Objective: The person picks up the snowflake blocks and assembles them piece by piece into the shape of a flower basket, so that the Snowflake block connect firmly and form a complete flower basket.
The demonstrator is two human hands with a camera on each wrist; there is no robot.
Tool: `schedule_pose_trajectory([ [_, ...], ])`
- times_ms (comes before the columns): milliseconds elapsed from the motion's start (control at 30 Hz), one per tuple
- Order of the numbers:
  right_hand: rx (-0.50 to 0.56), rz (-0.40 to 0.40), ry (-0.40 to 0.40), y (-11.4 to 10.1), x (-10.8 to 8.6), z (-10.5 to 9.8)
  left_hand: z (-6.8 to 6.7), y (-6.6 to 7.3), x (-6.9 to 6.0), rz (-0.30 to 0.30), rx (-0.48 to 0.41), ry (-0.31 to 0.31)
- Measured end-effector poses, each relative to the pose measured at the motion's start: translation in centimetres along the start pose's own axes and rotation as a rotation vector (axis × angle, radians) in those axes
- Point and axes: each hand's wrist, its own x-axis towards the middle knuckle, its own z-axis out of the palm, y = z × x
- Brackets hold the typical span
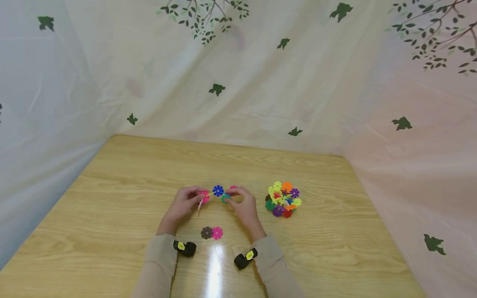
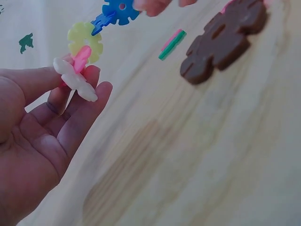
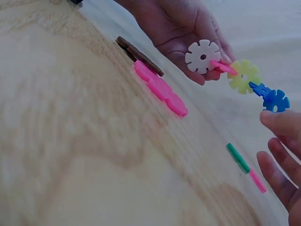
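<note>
A short chain of notched plastic flower discs runs between both hands above the table. My left hand (image 1: 183, 203) pinches its near end, at the pink disc (image 2: 82, 58) beside the white disc (image 3: 202, 56). From there the chain goes through a yellow disc (image 3: 244, 76) to interlocked blue discs (image 3: 276, 101). My right hand (image 1: 244, 206) pinches the blue end with thumb and fingertips; its other fingers are loosely bent. On the table by the right fingers lie a green disc (image 1: 225, 198) and a pink disc (image 1: 233, 188), edges meeting.
A brown disc (image 1: 206, 232) and another pink disc (image 1: 217, 233) lie side by side between the forearms. Right of the right hand stands a heap of multicoloured discs (image 1: 282, 199). The wooden table (image 1: 320, 256) meets a printed curtain (image 1: 253, 111) behind.
</note>
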Motion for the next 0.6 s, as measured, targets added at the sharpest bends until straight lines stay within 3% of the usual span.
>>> schedule_pose_trajectory([
  [100, -0.061, 0.005, -0.013, 0.04, -0.06, -0.02, -0.17, -0.12, -0.02, -0.004, 0.032, 0.018],
  [300, -0.135, 0.102, -0.068, 0.31, -0.12, -0.09, -0.4, 0.08, -0.14, -0.013, 0.078, 0.042],
  [600, -0.291, 0.129, -0.12, 0.6, -0.06, -0.12, -0.44, 0.34, -0.17, -0.043, 0.065, 0.039],
])
